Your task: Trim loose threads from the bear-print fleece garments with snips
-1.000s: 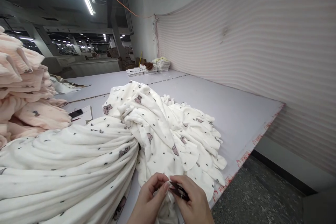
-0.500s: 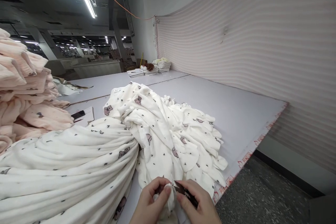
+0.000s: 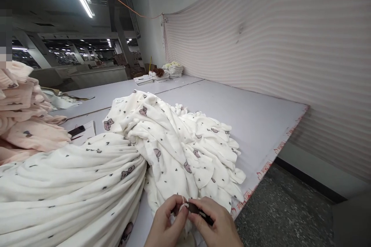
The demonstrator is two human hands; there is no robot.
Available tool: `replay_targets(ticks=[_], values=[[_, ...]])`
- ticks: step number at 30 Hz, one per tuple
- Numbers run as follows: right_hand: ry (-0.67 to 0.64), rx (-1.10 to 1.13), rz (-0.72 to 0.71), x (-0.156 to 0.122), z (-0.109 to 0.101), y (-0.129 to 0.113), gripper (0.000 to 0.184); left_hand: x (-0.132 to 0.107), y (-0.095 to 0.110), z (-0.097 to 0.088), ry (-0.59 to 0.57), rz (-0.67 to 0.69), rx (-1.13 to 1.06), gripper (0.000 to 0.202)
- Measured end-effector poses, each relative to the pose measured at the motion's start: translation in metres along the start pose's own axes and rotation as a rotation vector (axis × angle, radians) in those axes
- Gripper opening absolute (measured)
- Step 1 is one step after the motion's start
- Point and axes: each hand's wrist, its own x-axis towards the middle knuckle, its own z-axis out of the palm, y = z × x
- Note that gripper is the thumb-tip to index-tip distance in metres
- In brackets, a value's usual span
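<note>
At the bottom centre my left hand (image 3: 168, 220) pinches a small gathered piece of white fabric between thumb and fingers. Dark thread snips (image 3: 199, 213) lie in my right hand (image 3: 216, 222), its thumb and fingers closed around them, their tip touching or very close to the pinched cloth. A thin pale strand sticks up at my left fingertips. Beyond both hands spreads a heap of white fleece fabric (image 3: 171, 150) with bear prints, and a bunched white length (image 3: 78, 189) of the same print fills the lower left.
Pink printed fabric (image 3: 31, 131) is piled at the left. A dark phone (image 3: 77, 130) rests on papers beside it. Stacked cloth pieces (image 3: 173, 70) stand at the table's (image 3: 255, 123) far end. A striped sheet (image 3: 261, 46) hangs along the right; speckled floor (image 3: 275, 208) lies below the table edge.
The snips have turned and their tip has moved in toward my left fingertips. The whole view has shifted slightly, so the table and heaps sit further left. A blurred patch appears at the left edge.
</note>
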Motion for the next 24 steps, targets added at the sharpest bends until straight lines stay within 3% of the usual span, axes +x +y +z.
replay_targets(ticks=[5,7,10,12,14,16,19,22,24], values=[[0.003,0.07,0.046,0.002,-0.001,0.008,0.026,-0.001,0.005,0.006,-0.012,0.034,0.059,0.032],[0.051,0.062,0.052,0.002,-0.005,0.018,0.026,0.0,0.011,0.0,0.047,0.076,0.086,0.031],[0.154,-0.108,0.078,0.009,-0.012,0.035,0.03,0.006,0.025,-0.029,0.312,0.117,0.012,0.025],[0.195,-0.239,0.084,0.02,-0.014,0.046,0.035,0.013,0.036,-0.059,0.461,0.085,-0.243,0.027],[0.213,-0.271,0.083,0.033,-0.016,0.054,0.029,0.019,0.045,-0.09,0.492,0.059,-0.538,0.031],[0.219,-0.211,0.084,0.045,-0.019,0.056,0.018,0.021,0.049,-0.114,0.462,0.053,-0.607,0.028],[0.216,-0.062,0.105,0.054,-0.029,0.05,0.008,0.016,0.049,-0.119,0.358,0.044,-0.17,0.016],[0.2,0.118,0.195,0.052,-0.034,0.037,0.03,0.011,0.041,-0.089,0.094,0.102,0.295,0.011],[0.167,0.372,0.324,0.045,-0.03,0.027,0.038,0.013,0.033,-0.06,-0.105,0.096,0.411,0.024]])
